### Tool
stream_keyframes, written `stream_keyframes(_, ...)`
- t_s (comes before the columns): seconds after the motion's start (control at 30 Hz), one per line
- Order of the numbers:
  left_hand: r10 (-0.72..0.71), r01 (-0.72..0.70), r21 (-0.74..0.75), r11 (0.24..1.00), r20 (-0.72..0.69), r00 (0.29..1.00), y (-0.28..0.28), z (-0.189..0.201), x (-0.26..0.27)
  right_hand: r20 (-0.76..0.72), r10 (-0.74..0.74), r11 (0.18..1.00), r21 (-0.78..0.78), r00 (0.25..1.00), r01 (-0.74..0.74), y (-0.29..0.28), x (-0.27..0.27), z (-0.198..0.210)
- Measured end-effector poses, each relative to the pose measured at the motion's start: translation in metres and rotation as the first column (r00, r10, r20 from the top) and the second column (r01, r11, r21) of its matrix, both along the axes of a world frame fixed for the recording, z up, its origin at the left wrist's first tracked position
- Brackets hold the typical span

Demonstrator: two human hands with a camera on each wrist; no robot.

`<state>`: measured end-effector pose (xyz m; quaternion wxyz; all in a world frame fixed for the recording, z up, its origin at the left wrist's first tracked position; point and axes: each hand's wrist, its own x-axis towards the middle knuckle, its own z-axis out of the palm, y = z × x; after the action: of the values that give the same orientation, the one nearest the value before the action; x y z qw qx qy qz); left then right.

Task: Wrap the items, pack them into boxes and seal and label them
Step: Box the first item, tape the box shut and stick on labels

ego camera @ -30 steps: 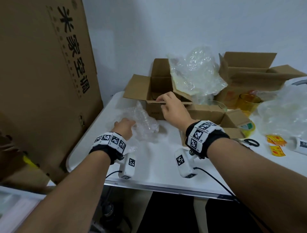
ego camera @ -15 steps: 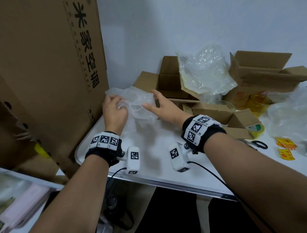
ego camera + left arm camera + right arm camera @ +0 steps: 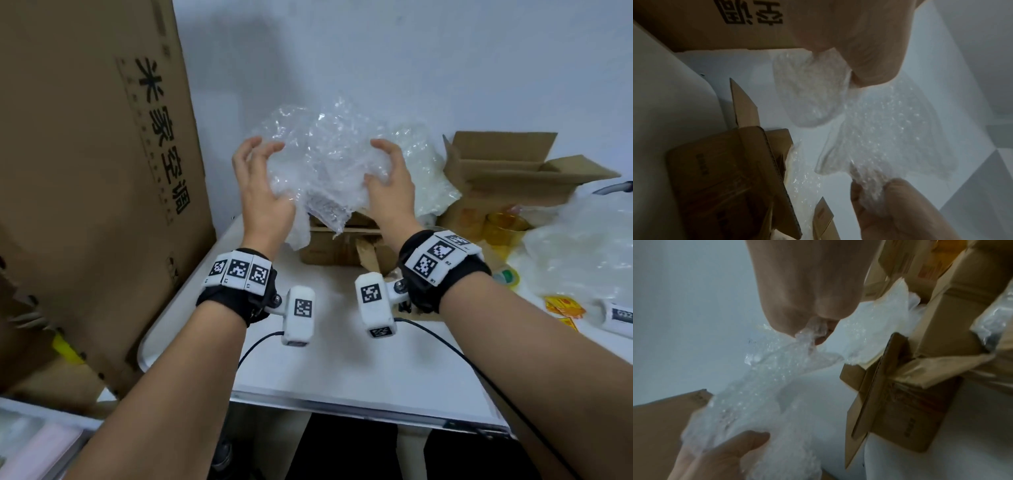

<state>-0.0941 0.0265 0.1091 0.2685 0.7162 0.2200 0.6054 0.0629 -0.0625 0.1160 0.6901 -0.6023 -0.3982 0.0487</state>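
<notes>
The bubble wrap [image 3: 322, 164] now hangs in the air above the open box [image 3: 337, 245] at the worktop's [image 3: 342, 370] back edge, no longer lying down. The left hand [image 3: 262, 192] and right hand [image 3: 388, 185] pinch it with curled fingers [image 3: 375, 145], spreading it, probably for wrapping an item.

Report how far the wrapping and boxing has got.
Done: nothing looks sealed or labelled; the small box and the back box stand open. In hand: the left hand and right hand hold a bubble wrap sheet up over the table. Left: wrapping the amber glass, packing, sealing, labelling.
</notes>
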Motion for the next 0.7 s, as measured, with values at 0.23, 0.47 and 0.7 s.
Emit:
stream_keyframes(0.23,0.005,-0.034,-0.171,0.985,-0.166,0.986,-0.002,0.02,0.053,-0.113,-0.269,0.963,-0.04,0.956,0.267,-0.049,0.059,-0.002)
stream_keyframes(0.47,-0.136,0.219,-0.476,0.852,0.204,0.97,-0.012,0.033,0.095,-0.157,-0.374,0.927,-0.079,0.914,0.366,-0.106,0.112,-0.006)
stream_keyframes(0.7,-0.498,0.563,-0.485,0.669,0.269,0.824,-0.053,0.017,0.137,-0.053,-0.423,0.902,-0.12,0.904,0.415,-0.14,0.135,-0.013)
